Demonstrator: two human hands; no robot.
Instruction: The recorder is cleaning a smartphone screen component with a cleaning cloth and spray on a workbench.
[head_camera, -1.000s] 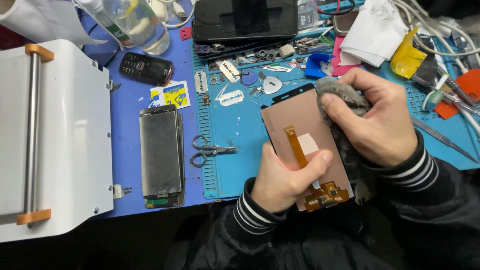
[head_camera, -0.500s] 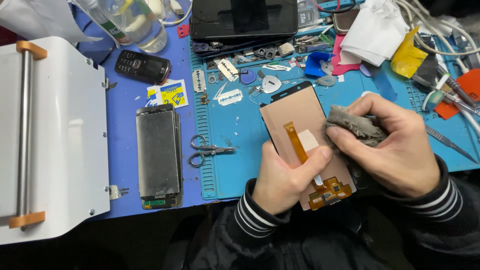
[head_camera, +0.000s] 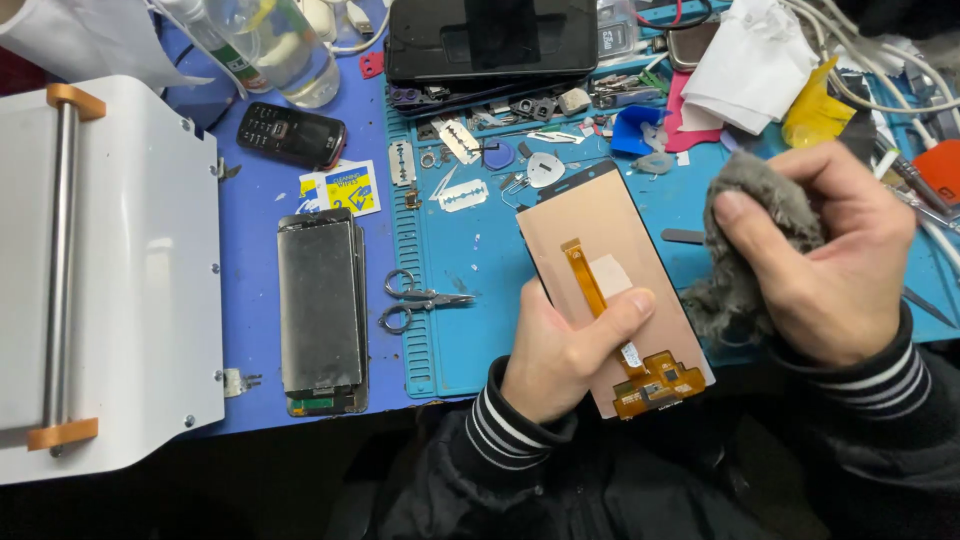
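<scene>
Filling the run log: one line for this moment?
left hand: holds phone screen panel | right hand: holds grey cloth, off panel | scissors: on mat

A blue worktop (head_camera: 250, 190) carries a teal ribbed silicone repair mat (head_camera: 480, 290). On the bare blue part lie a small black keypad phone (head_camera: 291, 134), a stripped grey phone frame (head_camera: 321, 310) and a boxy white machine with orange-capped steel roller (head_camera: 100, 270). On the mat lie small steel scissors (head_camera: 420, 299) and loose razor blades (head_camera: 463, 195).

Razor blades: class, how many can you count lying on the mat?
3. One razor blade stands upright at the mat's left edge, one lies tilted just right of it, one lies below that. Clutter may hide more.
</scene>
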